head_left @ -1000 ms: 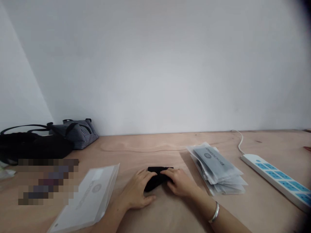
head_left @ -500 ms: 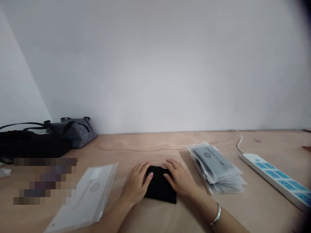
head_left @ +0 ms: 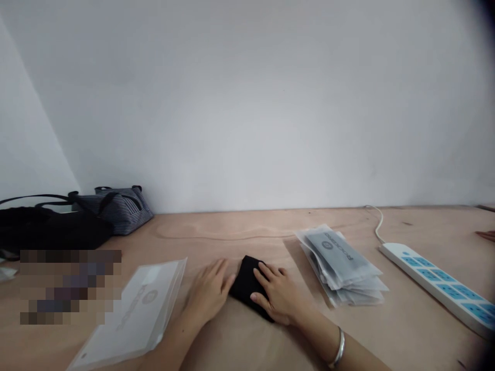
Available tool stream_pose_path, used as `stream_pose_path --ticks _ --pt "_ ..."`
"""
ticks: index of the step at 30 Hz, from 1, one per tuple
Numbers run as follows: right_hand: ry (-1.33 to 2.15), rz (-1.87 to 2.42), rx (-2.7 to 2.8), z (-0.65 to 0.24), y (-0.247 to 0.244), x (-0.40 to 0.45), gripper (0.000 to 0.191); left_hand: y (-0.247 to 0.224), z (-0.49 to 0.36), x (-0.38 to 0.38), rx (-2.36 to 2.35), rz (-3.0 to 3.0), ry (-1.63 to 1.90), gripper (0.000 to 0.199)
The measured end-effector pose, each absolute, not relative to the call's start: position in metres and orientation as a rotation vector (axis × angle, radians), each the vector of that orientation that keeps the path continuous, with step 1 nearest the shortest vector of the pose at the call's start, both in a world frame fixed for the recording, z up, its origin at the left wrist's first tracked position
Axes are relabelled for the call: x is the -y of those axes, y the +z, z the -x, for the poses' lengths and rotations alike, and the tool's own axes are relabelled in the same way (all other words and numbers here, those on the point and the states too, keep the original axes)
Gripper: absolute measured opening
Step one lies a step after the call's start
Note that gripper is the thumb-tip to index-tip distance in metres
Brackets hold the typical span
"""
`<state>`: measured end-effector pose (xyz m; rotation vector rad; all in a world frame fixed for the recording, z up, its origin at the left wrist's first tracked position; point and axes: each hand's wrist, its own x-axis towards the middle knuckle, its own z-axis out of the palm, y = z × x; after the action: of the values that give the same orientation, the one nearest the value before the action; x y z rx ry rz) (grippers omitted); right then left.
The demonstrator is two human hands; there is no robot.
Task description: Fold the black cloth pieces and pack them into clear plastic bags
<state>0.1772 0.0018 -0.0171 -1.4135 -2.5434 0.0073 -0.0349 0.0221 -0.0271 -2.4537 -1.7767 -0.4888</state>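
A folded black cloth [head_left: 247, 283] lies tilted on the wooden table in front of me. My right hand [head_left: 276, 292] rests on its right side with the fingers spread. On the cloth's left, my left hand [head_left: 211, 291] lies with fingers apart, its thumb close to the cloth's left edge. A flat translucent zip bag [head_left: 141, 304] with a printed logo is left of my left hand. To the right of my right hand sits a pile of similar translucent bags [head_left: 340, 257], the top one with something grey inside.
A white power strip [head_left: 436, 283] with blue sockets and a cable is at the right. A striped bag [head_left: 124, 208] and a black bag [head_left: 50, 226] stand back left. Another person's fingers [head_left: 486, 235] show at the right edge.
The black cloth has turned and looks narrower. My left hand has shifted left, off the cloth, while my right hand has moved further onto it.
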Motion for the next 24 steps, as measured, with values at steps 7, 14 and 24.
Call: stream_pose_path --ticks 7,14,24 --pt "-0.185 1.539 2.374 -0.184 0.002 0.003 0.060 0.015 0.101 -0.022 2.609 1.756 -0.125 0.055" --pt "0.198 1.284 2.689 -0.195 -0.011 -0.001 0.086 0.003 0.126 -0.030 2.535 2.073 -0.101 0.022" --pt "0.244 1.630 2.343 -0.184 -0.027 -0.008 0.044 -0.042 0.005 -0.040 1.918 2.609 -0.591 0.025"
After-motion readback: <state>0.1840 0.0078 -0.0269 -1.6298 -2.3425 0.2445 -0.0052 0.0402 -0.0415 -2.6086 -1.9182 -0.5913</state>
